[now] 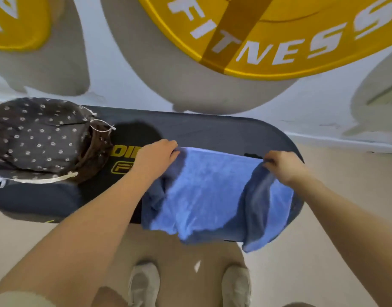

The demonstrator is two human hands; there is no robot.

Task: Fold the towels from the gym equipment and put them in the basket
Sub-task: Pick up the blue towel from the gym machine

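Head view: hands [215,160] on blue towel [209,191].

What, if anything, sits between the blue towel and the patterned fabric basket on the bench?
Nothing visible does. The left hand and right hand pinch the blue towel's far corners; between it and the patterned fabric basket lies only bare black bench. The basket's inside cannot be seen.

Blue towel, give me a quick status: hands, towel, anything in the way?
Left hand and right hand each pinch a far corner. Blue towel lies across the bench, unfolded. Patterned basket sits left, clear.
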